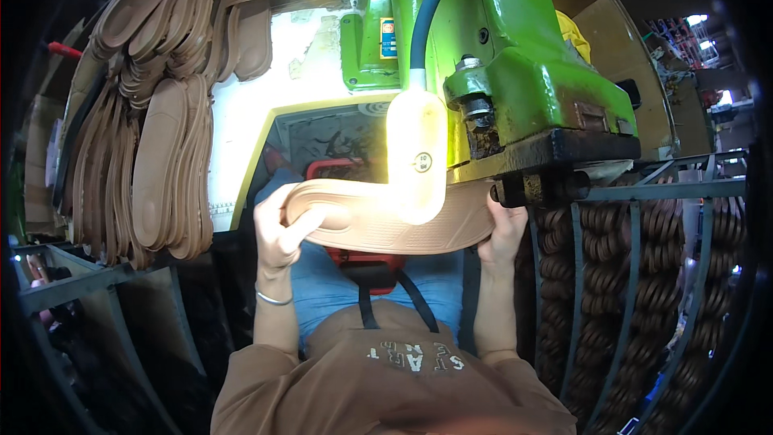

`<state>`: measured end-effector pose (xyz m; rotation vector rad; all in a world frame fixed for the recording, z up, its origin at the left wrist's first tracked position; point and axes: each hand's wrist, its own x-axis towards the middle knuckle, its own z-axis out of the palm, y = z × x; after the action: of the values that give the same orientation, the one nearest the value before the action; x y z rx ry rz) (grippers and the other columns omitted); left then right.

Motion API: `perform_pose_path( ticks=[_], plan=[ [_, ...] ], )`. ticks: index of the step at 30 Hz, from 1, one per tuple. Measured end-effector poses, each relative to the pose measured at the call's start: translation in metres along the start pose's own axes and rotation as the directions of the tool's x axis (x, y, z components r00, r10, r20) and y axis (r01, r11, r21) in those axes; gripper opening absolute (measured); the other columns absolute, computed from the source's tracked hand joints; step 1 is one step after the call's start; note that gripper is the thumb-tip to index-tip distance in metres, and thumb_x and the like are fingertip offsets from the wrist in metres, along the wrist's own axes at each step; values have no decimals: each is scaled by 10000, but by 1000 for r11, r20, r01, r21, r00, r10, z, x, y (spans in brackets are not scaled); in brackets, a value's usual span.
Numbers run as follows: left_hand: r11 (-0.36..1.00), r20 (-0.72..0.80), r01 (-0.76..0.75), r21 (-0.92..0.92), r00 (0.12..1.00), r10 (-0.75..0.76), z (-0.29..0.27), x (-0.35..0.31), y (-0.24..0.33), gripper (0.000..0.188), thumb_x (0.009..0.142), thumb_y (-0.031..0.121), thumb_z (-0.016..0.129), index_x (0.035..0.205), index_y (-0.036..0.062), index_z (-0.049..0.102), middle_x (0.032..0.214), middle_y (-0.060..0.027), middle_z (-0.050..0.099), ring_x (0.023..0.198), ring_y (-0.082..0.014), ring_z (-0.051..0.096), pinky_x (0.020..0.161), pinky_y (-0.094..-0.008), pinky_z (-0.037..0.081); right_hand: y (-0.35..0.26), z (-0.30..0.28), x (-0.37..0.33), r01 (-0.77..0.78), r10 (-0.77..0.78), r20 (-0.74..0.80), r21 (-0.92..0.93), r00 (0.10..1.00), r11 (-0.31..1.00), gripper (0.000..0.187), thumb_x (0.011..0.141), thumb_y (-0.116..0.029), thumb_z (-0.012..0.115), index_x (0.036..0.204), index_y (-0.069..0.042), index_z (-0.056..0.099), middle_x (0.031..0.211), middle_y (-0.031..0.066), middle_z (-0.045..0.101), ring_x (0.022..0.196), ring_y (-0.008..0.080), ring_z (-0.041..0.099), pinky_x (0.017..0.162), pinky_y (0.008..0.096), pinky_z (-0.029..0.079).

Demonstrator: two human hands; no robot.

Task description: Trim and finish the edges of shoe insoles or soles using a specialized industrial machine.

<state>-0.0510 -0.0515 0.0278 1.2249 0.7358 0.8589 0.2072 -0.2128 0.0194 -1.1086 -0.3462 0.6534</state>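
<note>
A tan shoe sole (362, 229) stretches sideways between my two hands, in front of the green machine (531, 72). At its left end, my left hand (283, 229) grips the rim, thumb on the upper face. My right hand (506, 229) pinches the other end, close beside the machine's dark roller-like part (539, 188). The glowing lamp (416, 153) hangs in front of the sole and hides part of its middle and far edge.
Stacks of tan soles (169, 161) lie on the white table (241, 113) at left. A blue hose-like lamp arm (431, 8) comes down from above. Metal racks (636, 274) with brown soles stand at right. Cardboard (620, 40) stands behind the machine.
</note>
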Motion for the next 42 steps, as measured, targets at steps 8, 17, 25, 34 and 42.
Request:
perform_pose_path(
  ticks=[8,17,25,34,42],
  plan=[
    [985,-59,159,-68,985,-163,-44,-61,-20,285,698,140,727,848,-3,531,819,-102,639,714,-116,599,682,-232,486,14,36,-10,12,-3,182,-53,983,999,357,816,8,598,1159,52,509,1066,106,604,943,148,588,865,276,454],
    [986,518,45,163,846,-125,36,-40,-17,451,801,116,696,1181,-32,504,1048,-89,633,929,-117,590,848,-249,454,6,66,-1,6,30,333,-107,942,994,189,726,68,668,909,36,638,876,66,660,783,128,626,720,248,499],
    [963,230,-71,261,973,9,131,4,-16,201,857,157,625,923,-32,643,766,-138,663,657,-132,577,630,-294,475,21,-6,-52,73,-1,214,-328,977,942,621,715,-85,739,1234,52,426,1094,122,585,1011,214,579,887,319,454],
    [999,3,-15,-28,1000,16,134,-12,-43,124,816,95,684,870,-15,666,754,-53,648,680,-85,565,645,-252,470,-13,-108,-124,-387,424,84,-281,902,878,277,747,-76,676,966,49,560,923,115,639,781,132,620,709,254,503],
    [997,133,17,-74,991,-7,104,-10,-28,215,785,73,694,967,-23,628,870,-51,632,787,-92,566,738,-237,456,-69,-91,-27,-185,177,-53,-253,983,950,231,768,-27,632,981,8,548,881,54,609,775,98,578,713,222,470]
  ],
)
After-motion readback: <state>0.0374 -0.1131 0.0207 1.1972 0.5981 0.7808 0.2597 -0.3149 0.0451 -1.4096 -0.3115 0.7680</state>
